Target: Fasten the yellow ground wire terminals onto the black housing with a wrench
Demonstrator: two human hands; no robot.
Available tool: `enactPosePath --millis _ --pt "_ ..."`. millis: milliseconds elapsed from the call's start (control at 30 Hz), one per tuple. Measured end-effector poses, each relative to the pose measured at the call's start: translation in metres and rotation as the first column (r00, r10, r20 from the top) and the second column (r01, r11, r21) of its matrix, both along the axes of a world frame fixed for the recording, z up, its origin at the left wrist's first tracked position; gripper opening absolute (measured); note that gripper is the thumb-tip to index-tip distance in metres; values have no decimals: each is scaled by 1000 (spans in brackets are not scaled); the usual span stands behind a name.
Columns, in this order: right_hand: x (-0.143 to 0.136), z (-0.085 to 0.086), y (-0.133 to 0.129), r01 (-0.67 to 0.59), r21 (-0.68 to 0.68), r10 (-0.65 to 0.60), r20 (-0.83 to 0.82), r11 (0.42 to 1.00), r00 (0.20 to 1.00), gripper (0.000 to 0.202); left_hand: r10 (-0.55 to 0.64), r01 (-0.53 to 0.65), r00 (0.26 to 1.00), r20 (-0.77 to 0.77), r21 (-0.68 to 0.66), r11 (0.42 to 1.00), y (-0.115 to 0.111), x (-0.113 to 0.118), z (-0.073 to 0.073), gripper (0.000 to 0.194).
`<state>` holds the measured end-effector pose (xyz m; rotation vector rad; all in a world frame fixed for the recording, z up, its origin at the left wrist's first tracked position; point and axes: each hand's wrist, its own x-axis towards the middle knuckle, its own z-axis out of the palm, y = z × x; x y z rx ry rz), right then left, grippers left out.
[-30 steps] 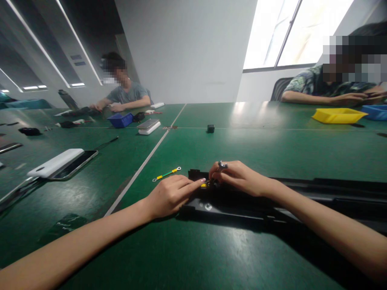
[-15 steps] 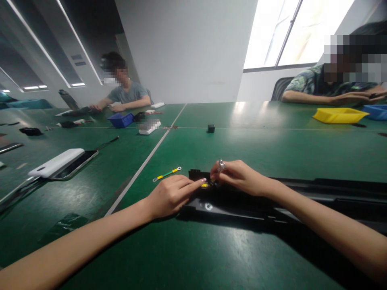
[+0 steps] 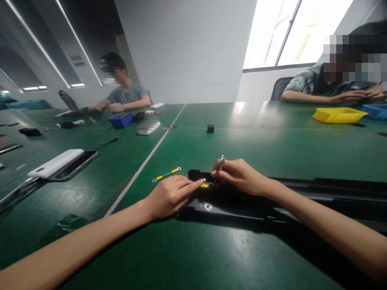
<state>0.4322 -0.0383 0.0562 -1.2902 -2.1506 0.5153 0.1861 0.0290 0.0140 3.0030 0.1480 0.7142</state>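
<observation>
My left hand (image 3: 173, 195) rests at the near end of a long black metal channel (image 3: 229, 211), index finger stretched out and the other fingers partly hidden. That fingertip touches a yellow-sleeved wire terminal (image 3: 204, 186) inside the channel. Between thumb and fingers, my right hand (image 3: 238, 173) pinches a slim metal tool (image 3: 223, 158) with a shiny knob on top. The tool stands nearly upright, its thin shaft reaching down beside the terminal; the tip is too dark to make out. A green-and-yellow ground wire (image 3: 166, 174) with ring ends lies just beyond my left hand.
A phone (image 3: 77, 165) and a white power bank (image 3: 57, 161) lie at left. Farther off are a small black block (image 3: 210, 129), a blue bin (image 3: 120, 120) and a yellow bin (image 3: 339, 115). Two people sit across the green table (image 3: 127, 257).
The tool in my right hand now stands taller and more upright, with its shaft showing below the fingers. My left hand stays in place.
</observation>
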Motion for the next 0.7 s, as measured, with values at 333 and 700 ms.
enactPosePath --millis 333,700 --pt "-1 0 0 -40 -61 33 -102 997 994 24 -3 3 1000 2 -3 1000 -1 0 -1 43" --pt "1 -3 2 -36 -18 35 -38 999 999 22 -6 6 1000 5 -6 1000 1 1 0 43"
